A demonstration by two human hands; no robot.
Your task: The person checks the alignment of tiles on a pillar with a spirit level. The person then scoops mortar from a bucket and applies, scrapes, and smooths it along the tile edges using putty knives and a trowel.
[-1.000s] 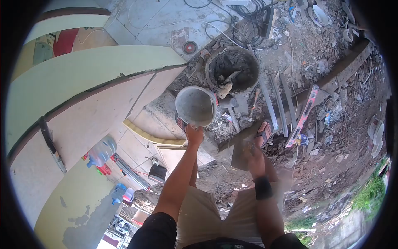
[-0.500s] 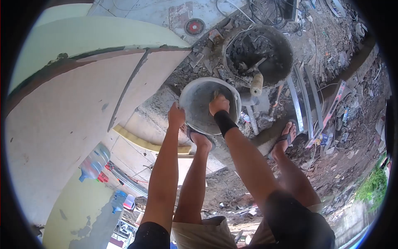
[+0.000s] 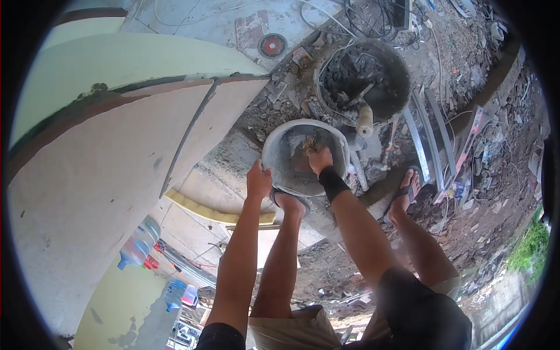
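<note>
A pale, round bucket (image 3: 274, 137) stands on the ground in front of my feet, coated inside with grey, wet-looking mortar or cement. My left hand (image 3: 258, 179) is closed on its left rim. Inside the bucket, my right hand (image 3: 320, 159) grips a small yellowish-brown, brush-like tool (image 3: 310, 144); its far end blends into the grey mix, so its exact kind is unclear. Just beyond stands a larger dark tub (image 3: 402, 76) with lumpy grey mortar in it. A trowel with a pale handle (image 3: 364, 121) lies across the near side of that tub.
Long metal bars (image 3: 418, 137) and a pinkish spirit level (image 3: 461, 157) lie to the right. A tiled, low wall (image 3: 116, 157) rises at left, near a yellow strip (image 3: 219, 214). A red cutting disc (image 3: 272, 45) lies on the slab. Rubble and cables cover the ground.
The view has shifted slightly. My right hand has moved within the bucket, nearer its right side, and more of the brownish tool shows. My left hand stays on the rim.
</note>
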